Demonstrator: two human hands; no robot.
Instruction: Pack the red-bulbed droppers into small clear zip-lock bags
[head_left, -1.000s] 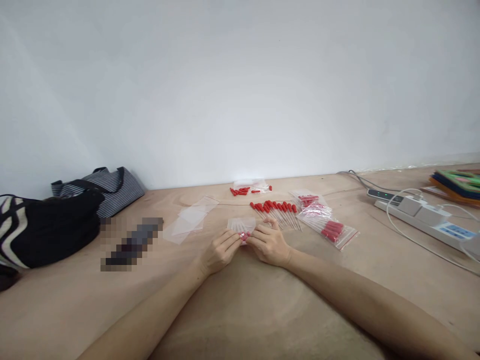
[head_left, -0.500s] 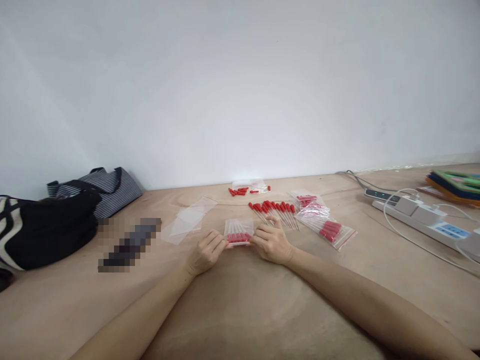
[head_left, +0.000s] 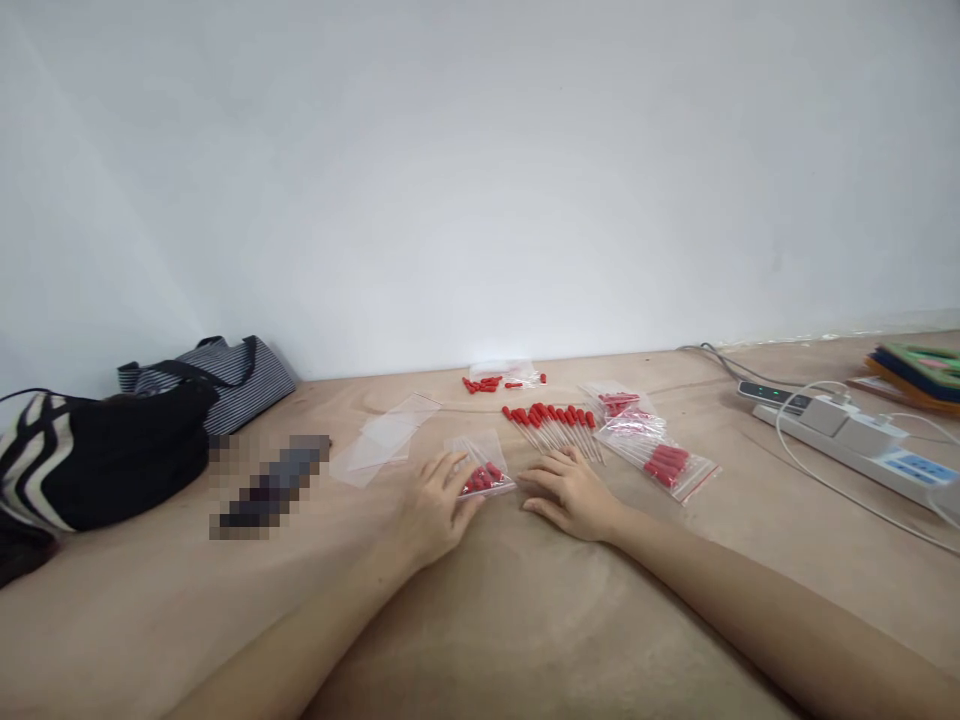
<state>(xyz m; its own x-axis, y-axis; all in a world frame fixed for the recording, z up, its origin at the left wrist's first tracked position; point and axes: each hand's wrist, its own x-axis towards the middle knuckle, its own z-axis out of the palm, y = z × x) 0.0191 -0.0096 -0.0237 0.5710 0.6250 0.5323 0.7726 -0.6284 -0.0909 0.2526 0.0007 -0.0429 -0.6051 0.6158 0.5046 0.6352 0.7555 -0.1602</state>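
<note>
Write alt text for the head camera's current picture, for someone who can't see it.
A person's left hand lies at the edge of a clear bag of red-tipped sticks on a table, the right hand open beside it. Loose sticks lie beyond, with filled bags to their right and flat pale bags to their left.

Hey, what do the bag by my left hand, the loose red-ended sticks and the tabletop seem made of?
Bag: probably thin, glossy plastic, being see-through and shiny. Loose red-ended sticks: smooth red ends, perhaps plastic or rubber; pale shafts, material unclear. Tabletop: likely wood or wood-look, low sheen, from its tan swirling grain.
</note>
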